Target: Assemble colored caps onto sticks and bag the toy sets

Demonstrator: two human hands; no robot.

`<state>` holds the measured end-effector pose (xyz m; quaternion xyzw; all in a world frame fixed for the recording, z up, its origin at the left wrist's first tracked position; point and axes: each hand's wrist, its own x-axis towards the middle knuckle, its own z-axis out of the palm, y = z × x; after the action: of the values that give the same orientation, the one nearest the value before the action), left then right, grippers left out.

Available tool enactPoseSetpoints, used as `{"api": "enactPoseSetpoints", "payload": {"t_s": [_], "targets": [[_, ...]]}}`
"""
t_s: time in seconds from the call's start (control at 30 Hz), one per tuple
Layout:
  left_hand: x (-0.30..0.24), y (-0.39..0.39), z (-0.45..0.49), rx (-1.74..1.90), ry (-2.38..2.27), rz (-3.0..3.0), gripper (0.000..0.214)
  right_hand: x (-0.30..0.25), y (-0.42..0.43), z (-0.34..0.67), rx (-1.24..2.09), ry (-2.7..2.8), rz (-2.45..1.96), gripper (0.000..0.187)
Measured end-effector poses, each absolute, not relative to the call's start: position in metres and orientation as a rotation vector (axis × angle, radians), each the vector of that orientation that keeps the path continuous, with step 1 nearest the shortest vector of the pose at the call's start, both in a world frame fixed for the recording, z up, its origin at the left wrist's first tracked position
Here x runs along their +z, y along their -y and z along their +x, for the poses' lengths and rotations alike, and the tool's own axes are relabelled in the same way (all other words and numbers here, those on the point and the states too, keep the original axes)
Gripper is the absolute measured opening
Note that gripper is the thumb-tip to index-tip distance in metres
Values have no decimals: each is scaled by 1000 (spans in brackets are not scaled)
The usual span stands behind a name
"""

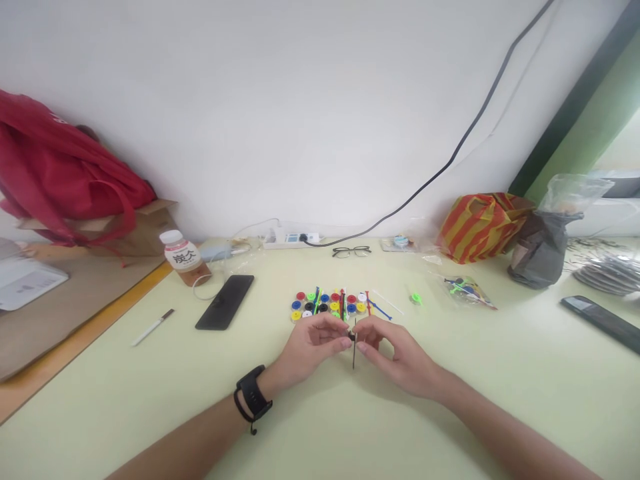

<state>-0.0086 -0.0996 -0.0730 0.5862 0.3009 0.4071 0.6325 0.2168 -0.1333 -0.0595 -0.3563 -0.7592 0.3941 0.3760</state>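
Note:
My left hand [315, 345] and my right hand [397, 350] meet over the middle of the table, fingertips pinched from both sides around a thin black stick [354, 357]. The stick stands roughly upright, with a small dark part near the left fingertips that is too small to make out. Just beyond my hands lie rows of small round coloured discs [296, 305] in red, blue, yellow, white, black and green. Thin coloured plastic sticks [383, 311] lie between and beside them. A lone green piece [415, 298] sits to the right.
A clear bag of coloured parts [467, 292] lies at right, near a striped bag [483, 227] and a grey bag [540, 250]. At left are a phone [225, 302], a pen [153, 327] and a bottle [185, 259]. Glasses [352, 252] and a power strip [287, 241] line the wall.

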Motion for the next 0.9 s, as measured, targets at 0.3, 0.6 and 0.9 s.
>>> {"api": "enactPoseSetpoints", "payload": {"t_s": [0.3, 0.6, 0.9], "targets": [[-75, 98, -8, 967, -729, 1328, 23, -61, 132, 221, 1005, 1897, -976, 25], [-75, 99, -9, 967, -728, 1330, 23, -57, 133, 220, 1004, 1837, -982, 16], [-73, 100, -8, 974, -702, 1335, 21, -65, 135, 219, 1022, 1926, -930, 43]]}}
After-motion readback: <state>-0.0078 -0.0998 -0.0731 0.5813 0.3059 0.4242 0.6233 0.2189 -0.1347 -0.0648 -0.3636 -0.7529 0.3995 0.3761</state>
